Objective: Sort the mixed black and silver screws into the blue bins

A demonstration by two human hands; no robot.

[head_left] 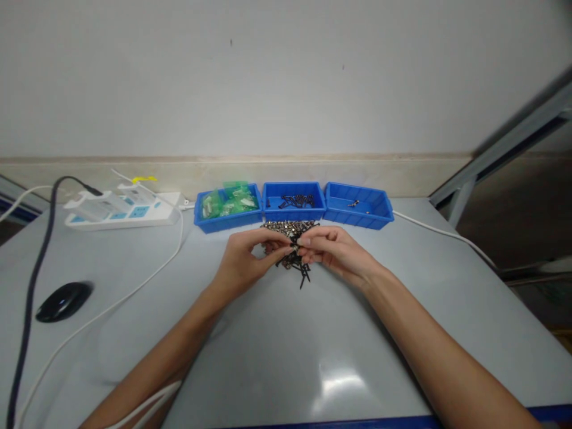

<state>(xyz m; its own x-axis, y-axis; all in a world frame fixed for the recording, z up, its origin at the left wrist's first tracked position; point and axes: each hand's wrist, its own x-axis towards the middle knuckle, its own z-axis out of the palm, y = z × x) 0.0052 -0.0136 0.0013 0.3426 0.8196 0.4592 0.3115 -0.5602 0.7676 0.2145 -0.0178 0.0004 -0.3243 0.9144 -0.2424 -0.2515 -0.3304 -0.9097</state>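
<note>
My left hand (245,255) and my right hand (333,250) meet at the middle of the table, thumbs and fingertips pinched together. Between them is a small dark piece with a shiny spot (294,245), apparently a screw; the fingertips hide most of it. Below and behind the hands lies a loose pile of screws, with black screws (304,275) toward the front and brassy or silvery screws (290,227) at the back. Both hands partly cover this pile.
Three blue bins stand behind the pile: a left bin (229,225) with green packets (239,199), a middle bin (292,215) with black screws, and a right bin (373,202) with few small pieces. A power strip (167,211), cables and a black mouse (64,301) are left.
</note>
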